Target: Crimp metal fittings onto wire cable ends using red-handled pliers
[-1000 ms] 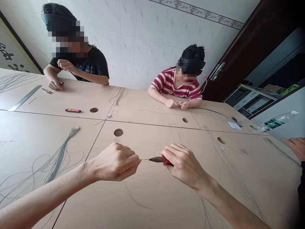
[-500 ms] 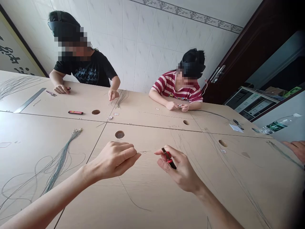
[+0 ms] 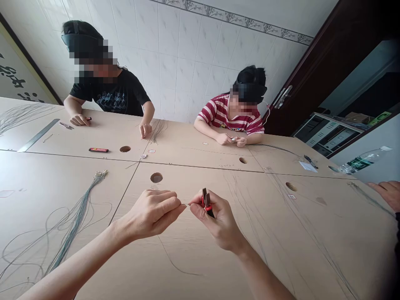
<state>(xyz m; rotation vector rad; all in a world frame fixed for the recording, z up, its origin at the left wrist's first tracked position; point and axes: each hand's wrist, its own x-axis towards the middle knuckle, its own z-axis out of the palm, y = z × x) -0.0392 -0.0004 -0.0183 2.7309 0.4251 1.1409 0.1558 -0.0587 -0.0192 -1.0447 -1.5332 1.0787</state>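
Note:
Over the middle of the table, my left hand [image 3: 153,212] pinches a thin grey cord [image 3: 185,204] between thumb and forefinger. A length of cord trails on the table below that hand. My right hand [image 3: 220,223] is closed around small pliers [image 3: 206,202] with red and black handles, their jaws pointing up and slightly apart. Its thumb and forefinger also pinch the cord's tip, close to my left fingertips. Any small fitting at that tip is too small to make out. Left of my left hand lies a bundle of grey-green cords [image 3: 75,216] with metal ends.
Across the table [image 3: 125,258] sit a person in black [image 3: 114,93] and a person in stripes [image 3: 231,114]. A ruler [image 3: 39,135], a red-black tube [image 3: 98,150], loose cords, round table holes and a bottle [image 3: 364,161] lie around. Another person's hand [image 3: 386,193] rests at right.
My right hand has moved left to meet the cord's tip and pinch it. The pliers have turned more upright in it. My left hand has stayed nearly in place.

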